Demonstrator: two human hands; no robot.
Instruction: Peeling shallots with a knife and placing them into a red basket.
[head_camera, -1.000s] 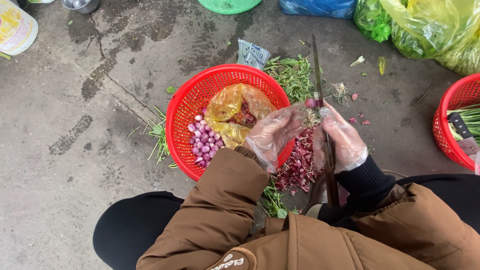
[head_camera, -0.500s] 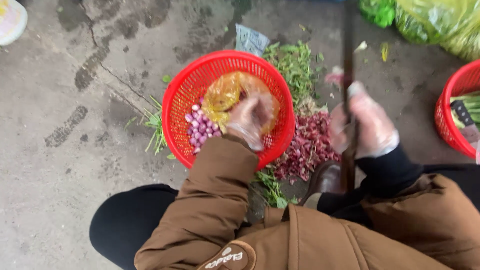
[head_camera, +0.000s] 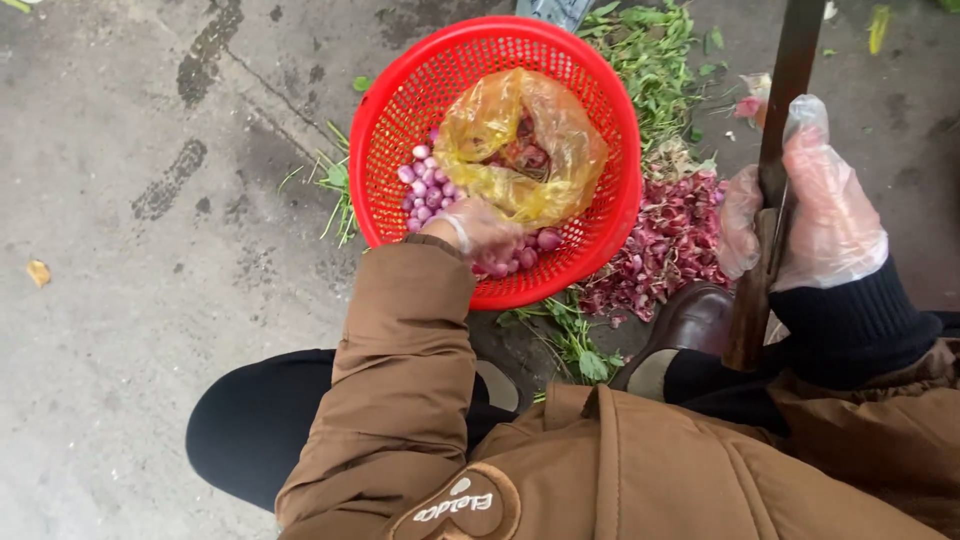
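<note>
A round red plastic basket (head_camera: 590, 100) sits on the concrete in front of me. It holds small purple shallots (head_camera: 425, 190) and a crumpled yellow plastic bag (head_camera: 510, 150). My left hand (head_camera: 480, 232), in a thin clear glove, reaches into the basket's near side among the shallots; whether it grips any is hidden. My right hand (head_camera: 815, 205), also gloved, grips a long knife (head_camera: 775, 150) by its wooden handle, blade pointing away from me, to the right of the basket.
A heap of purple shallot skins (head_camera: 665, 250) lies right of the basket, with green leafy trimmings (head_camera: 650, 55) behind and in front of it. My brown shoe (head_camera: 685, 325) rests next to the skins. Stained concrete spreads to the left.
My left hand moved from the skin heap into the basket and down among the shallots. My right hand with the knife shifted right, and the view drew closer.
</note>
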